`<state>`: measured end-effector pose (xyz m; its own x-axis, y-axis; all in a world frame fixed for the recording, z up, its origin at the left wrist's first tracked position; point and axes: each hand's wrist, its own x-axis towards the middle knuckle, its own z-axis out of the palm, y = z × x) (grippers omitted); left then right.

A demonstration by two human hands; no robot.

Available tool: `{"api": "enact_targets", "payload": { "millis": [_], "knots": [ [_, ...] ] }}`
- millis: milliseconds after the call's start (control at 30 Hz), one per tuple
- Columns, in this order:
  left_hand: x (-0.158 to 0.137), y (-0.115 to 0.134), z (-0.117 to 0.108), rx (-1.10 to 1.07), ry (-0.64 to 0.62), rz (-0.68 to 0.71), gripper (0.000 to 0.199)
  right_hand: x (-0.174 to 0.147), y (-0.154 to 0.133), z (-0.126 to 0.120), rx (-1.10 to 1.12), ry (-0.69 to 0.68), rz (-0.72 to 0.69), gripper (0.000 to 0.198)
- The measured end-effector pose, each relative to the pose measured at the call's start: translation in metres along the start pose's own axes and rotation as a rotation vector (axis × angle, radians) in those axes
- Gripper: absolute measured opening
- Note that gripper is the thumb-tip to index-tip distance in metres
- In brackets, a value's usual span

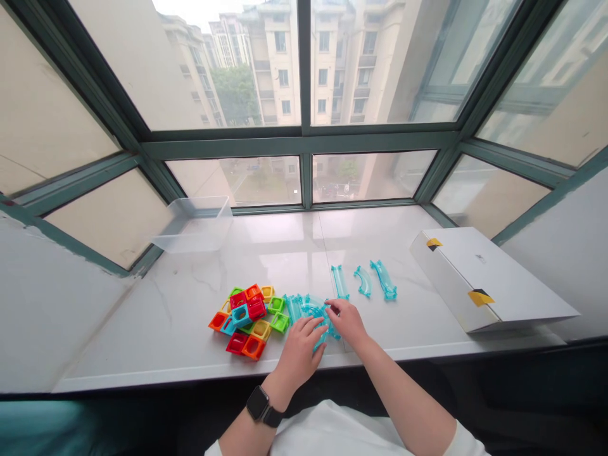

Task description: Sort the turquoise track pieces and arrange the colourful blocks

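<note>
Blue track pieces [310, 308], see-through, heaped just below the centre of the frame, under and between your hands. Likely light, stiff plastic, a bit slick; the thin end tabs might snap if bent, so pinch a piece by its side edges near mid-length. Your left hand [297, 353] is over the near side of the heap, fingers slightly spread; can't tell whether they hold a piece. Your right hand [350, 323] is at the heap's right edge, fingertips close together; can't confirm a pinched piece. Three loose ones lie apart, right of centre: straight track [339, 282], curved track [365, 281], wavy track [384, 280]. Coloured blocks [257, 308] pile up just left of the heap. Farther out on the white sill [161, 342]: clear tub [190, 243] at left, white box [513, 272] at right.
</note>
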<state>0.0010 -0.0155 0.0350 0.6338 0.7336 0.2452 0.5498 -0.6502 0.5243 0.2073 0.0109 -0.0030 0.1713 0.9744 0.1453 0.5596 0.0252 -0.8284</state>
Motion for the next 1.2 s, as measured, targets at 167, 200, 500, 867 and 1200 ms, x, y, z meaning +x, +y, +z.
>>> {"api": "enact_targets", "payload": {
  "millis": [167,200,500,867,1200],
  "knots": [
    [-0.001,0.001,0.003,0.046,-0.015,0.0,0.041,0.002,0.004,-0.006,0.037,0.004,0.058,0.024],
    [-0.001,0.001,0.003,0.051,-0.017,-0.001,0.04,0.003,0.004,-0.007,0.049,0.003,0.07,0.025],
    [0.0,0.007,0.001,0.045,-0.005,-0.01,0.038,0.002,0.006,-0.011,0.16,-0.001,0.147,0.027],
    [-0.004,0.012,0.002,0.12,0.036,-0.014,0.037,0.005,-0.011,-0.02,0.408,0.057,0.24,0.032],
    [0.004,0.024,-0.018,-0.319,0.225,-0.27,0.033,-0.03,-0.055,-0.029,0.548,-0.086,0.168,0.033]
  ]
}}
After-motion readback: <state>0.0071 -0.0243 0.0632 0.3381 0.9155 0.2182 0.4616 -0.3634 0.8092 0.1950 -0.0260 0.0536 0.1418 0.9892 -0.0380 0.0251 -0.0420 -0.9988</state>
